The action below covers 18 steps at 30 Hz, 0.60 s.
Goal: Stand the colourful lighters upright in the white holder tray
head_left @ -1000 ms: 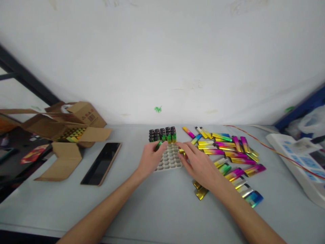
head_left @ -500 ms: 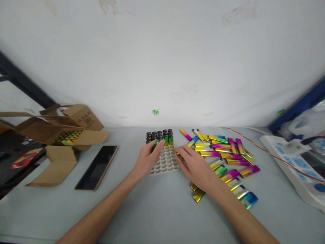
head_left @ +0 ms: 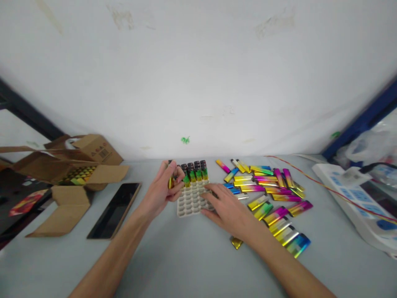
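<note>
A pale tray [head_left: 186, 207] with rows of oval holes lies in the middle of the table. Several lighters [head_left: 197, 173] with black tops and green-yellow bodies stand upright in its far rows. My left hand [head_left: 159, 188] is raised at the tray's left side, its fingers wrapped round a lighter [head_left: 170, 182], of which a yellow part and the dark top show. Over the tray's right edge rests my right hand [head_left: 228, 209], fingers apart and seemingly holding nothing; whether it touches the tray I cannot tell. To its right, several shiny coloured lighters [head_left: 281, 190] lie loose.
A phone [head_left: 114, 211] lies left of the tray. Farther left stands an opened cardboard box [head_left: 105, 174] with more lighters inside. A white power strip [head_left: 341, 198] with a red-yellow wire [head_left: 310, 176] lies at the right. A white wall [head_left: 198, 82] rises behind the table.
My left hand has moved left and up from over the tray, a lighter in its fingers. My right hand has shifted left over the tray's right edge. The view has tilted slightly.
</note>
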{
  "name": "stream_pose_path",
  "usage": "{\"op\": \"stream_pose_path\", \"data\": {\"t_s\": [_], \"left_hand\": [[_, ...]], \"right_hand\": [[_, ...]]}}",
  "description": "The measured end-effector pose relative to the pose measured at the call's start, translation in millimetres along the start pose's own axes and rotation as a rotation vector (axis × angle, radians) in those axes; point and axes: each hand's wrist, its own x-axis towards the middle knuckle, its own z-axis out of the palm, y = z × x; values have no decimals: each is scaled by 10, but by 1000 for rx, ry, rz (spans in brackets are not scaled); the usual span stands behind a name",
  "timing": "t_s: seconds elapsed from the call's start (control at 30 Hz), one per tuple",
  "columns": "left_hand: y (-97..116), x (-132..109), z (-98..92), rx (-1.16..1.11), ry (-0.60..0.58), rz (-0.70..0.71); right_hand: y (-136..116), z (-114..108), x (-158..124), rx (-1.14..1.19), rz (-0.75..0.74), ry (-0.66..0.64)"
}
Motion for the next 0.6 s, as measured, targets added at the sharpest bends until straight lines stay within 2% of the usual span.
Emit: {"op": "stream_pose_path", "data": {"t_s": [0.1,0.17,0.4,0.5,0.6], "left_hand": [[-14,27,-29,62,-33,40],[-32,53,-61,163,-32,130],[-131,72,-125,824,115,607],[-204,83,-157,1036,170,730],[-306,157,-232,1198,144,812]], "right_hand": [[7,13,4,-3,3,1],[11,19,6,-4,7,1],[5,30,0,10,25,-4],[-1,31,1,5,22,-3],[-5,33,12,0,25,0]]}}
